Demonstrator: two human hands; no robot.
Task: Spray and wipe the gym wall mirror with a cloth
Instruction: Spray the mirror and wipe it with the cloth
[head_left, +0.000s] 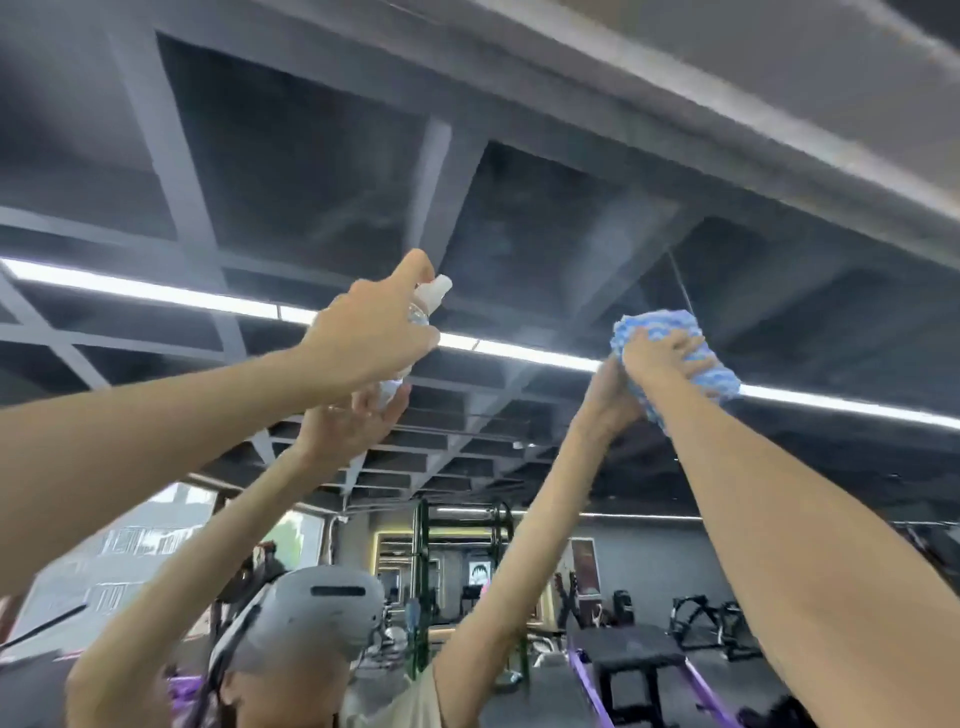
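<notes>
Head view: centre-left, our left hand (363, 338) grips a clear plastic spray bottle (427, 299) toward the wall mirror (519, 208); our right hand (662, 356) clutches a fluffy blue cloth (657, 325) for wiping.

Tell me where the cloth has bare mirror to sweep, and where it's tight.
Bare mirror lies between the bottle and the cloth, and above both up to the top edge. It is tight at the left, where the left hand holds the bottle near the mirror.

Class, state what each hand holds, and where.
The left hand grips the spray bottle round its body, forefinger atop the nozzle. The right hand clutches the blue cloth by its back.
</notes>
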